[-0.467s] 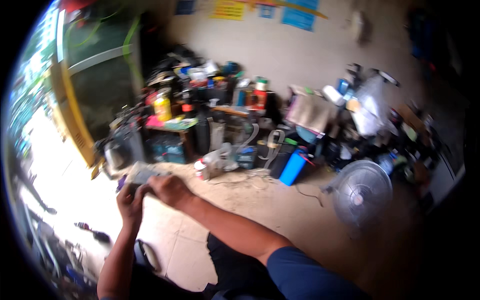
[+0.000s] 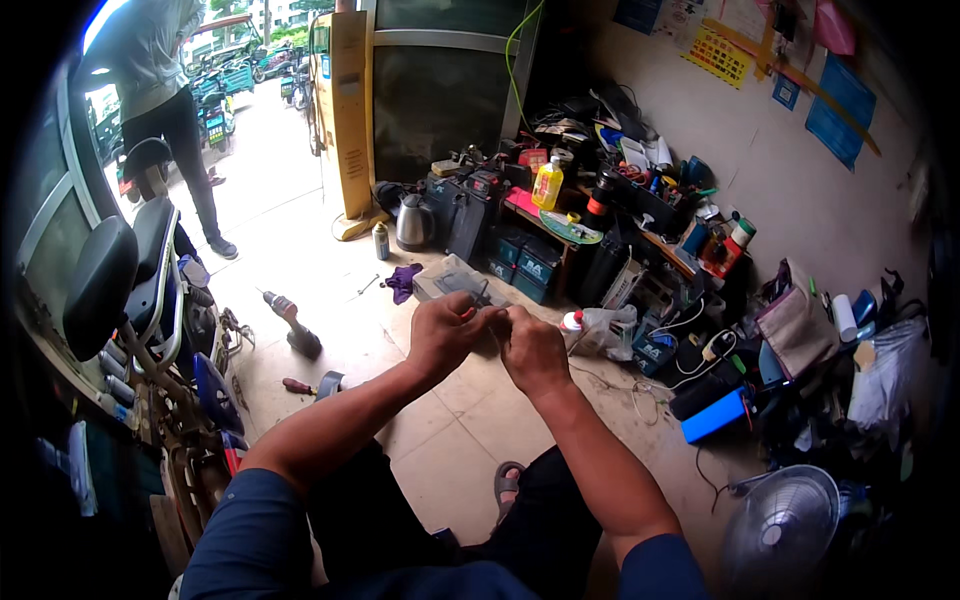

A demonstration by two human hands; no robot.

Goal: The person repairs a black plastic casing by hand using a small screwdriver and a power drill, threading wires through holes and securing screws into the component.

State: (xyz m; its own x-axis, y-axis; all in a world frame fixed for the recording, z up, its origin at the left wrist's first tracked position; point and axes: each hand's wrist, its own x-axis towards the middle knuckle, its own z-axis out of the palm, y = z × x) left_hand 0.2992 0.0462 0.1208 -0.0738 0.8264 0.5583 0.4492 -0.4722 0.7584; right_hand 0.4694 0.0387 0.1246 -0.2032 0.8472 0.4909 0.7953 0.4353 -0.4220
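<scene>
Fingers [image 2: 516, 325] curled together — grip I can't tell — near a pale, greyish box [image 2: 438, 278].

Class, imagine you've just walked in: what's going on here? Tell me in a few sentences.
Someone holds their left hand and right hand together in front of them, fingertips close; anything between them is too small to make out. In the picture, a clear box shows just beyond the hands, with a purple cloth to its left. A drill lies on the floor further left.
</scene>
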